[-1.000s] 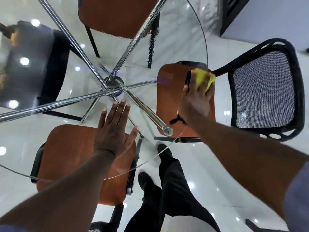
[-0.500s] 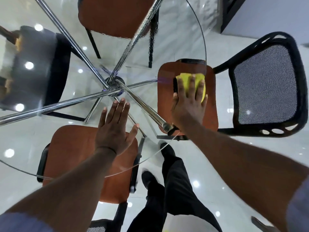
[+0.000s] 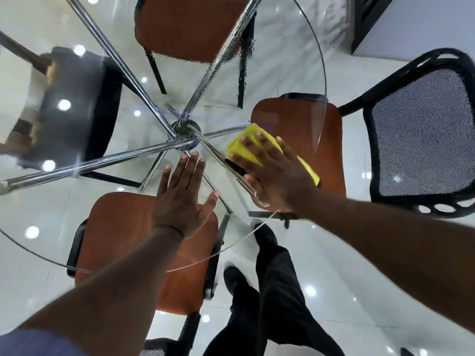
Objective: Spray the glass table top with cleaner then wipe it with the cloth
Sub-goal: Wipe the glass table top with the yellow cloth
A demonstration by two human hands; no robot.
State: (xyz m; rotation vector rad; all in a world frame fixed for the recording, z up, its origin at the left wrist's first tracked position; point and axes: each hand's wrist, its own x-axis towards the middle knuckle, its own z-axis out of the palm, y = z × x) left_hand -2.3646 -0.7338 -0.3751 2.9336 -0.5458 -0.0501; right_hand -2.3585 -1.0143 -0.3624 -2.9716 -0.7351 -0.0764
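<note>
Since our flat, unclenched right grip (image 3: 275, 176) slid the yellow cloth (image 3: 246, 143) inward over the round glass table (image 3: 324, 93), wiping progresses.

We see both arms bare: the left forearm (image 3: 123, 278) and the right forearm (image 3: 372, 240) run uncovered down to the left hand (image 3: 180, 199) and the right hand (image 3: 272, 173). A blue-grey sleeve (image 3: 36, 343) shows at the lower left corner, on the left upper arm. A thin dark line crosses the left wrist; we cannot tell whether it is a band or a crease. Lower down we make out plain black trousers (image 3: 277, 299), a black near shoe (image 3: 236, 278) and a black far shoe (image 3: 266, 233).
</note>
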